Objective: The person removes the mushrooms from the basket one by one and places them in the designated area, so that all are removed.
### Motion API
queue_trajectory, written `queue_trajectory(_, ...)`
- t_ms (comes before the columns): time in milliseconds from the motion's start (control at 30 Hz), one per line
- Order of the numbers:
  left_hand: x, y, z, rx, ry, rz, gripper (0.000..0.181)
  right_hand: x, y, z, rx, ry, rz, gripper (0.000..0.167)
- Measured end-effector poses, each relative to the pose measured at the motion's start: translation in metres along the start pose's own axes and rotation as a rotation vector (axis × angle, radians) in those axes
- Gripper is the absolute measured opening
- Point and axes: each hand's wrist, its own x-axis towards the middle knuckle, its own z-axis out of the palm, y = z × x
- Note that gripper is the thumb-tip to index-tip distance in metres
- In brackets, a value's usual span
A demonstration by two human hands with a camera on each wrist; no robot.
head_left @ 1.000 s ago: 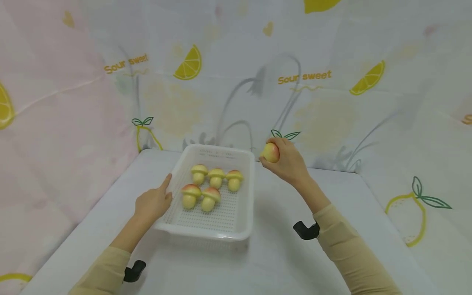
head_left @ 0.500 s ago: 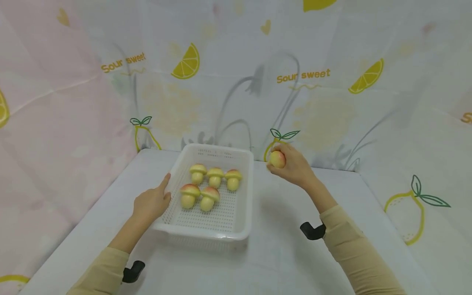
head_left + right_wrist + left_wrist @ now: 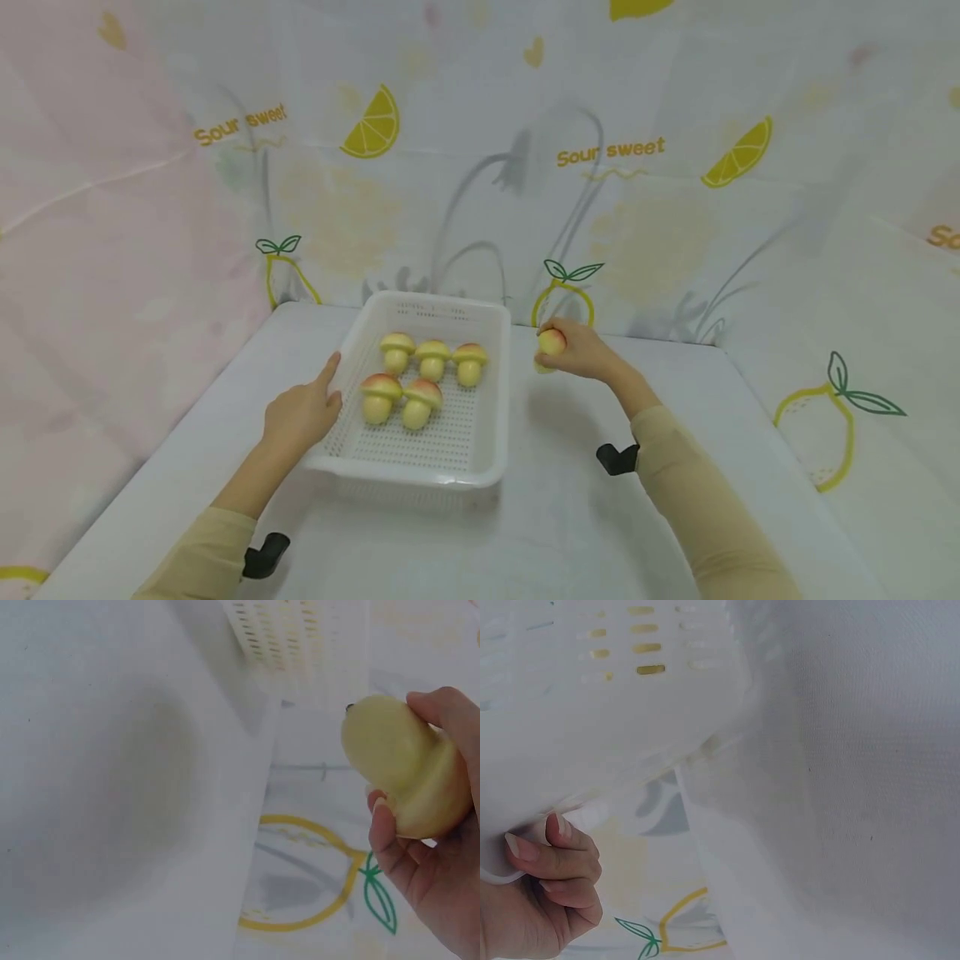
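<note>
White table backed by a pale cloth, pinkish at left, printed with lemon slices, outlined lemons, green leaves and orange lettering.

The basket looks like smooth white plastic, faintly glossy along its rim, and the mushrooms are smooth with a soft sheen, their material hard to tell. The backdrop is matt, creased printed cloth; the table looks matt and finely woven. The sleeves are matt, wrinkled cloth, the wrist mounts seemingly black plastic.
</note>
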Motion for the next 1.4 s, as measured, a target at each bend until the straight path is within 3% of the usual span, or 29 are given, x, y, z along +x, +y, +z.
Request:
queue_trajectory(133, 0.000, 0.001, 0.000, -0.004, 0.009, 0.005, 0.059, 0.004, 0.014, 0.011, 0.063, -0.063, 0.052, 0.037)
queue_trajectory(400, -0.001, 0.001, -0.001, 0.001, 0.019, 0.004, 0.058, 0.011, 0.031, 0.032, 0.045, -0.165, 0.092, 0.040)
queue_trajectory(900, -0.001, 0.001, 0.001, -0.003, 0.020, -0.009, 0.059, 0.021, 0.045, 0.052, 0.163, -0.301, 0.242, 0.043)
queue_trajectory(1400, -0.001, 0.002, 0.000, -0.002, 0.051, 0.003, 0.059, 0.018, 0.049, 0.060, 0.215, -0.232, 0.226, 0.057)
